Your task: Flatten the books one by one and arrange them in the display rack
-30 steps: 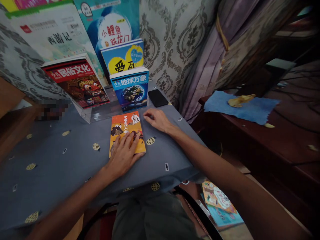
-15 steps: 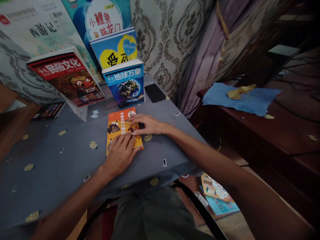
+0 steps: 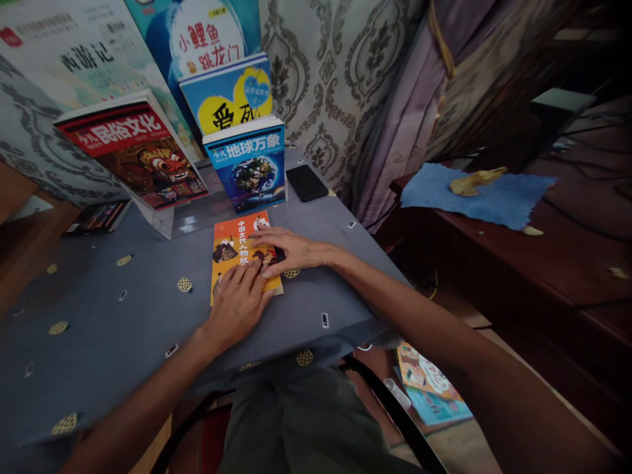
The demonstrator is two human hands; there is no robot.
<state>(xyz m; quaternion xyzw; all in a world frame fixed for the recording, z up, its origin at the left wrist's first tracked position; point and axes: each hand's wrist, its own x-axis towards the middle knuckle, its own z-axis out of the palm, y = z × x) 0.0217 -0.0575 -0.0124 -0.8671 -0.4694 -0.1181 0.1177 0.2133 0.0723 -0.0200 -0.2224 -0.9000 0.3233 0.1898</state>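
An orange-yellow book with Chinese lettering and painted figures lies closed on the grey tablecloth. My left hand rests flat over its lower part, fingers stretched out. From the right, my right hand reaches over the cover with its fingers spread. Its thumb comes close to the left fingertips, and whether they touch I cannot tell. Just beyond the book stands a blue book with a globe. A dark phone lies to the right of that one.
A red book with a mask leans on a clear stand, with taller books behind. At left lies a dark book. A blue cloth bearing a yellowish object covers part of a side surface. More books lie low at right.
My right thumb and fingers have shifted very slightly over the cover. The book and my left hand stay almost in the same place.
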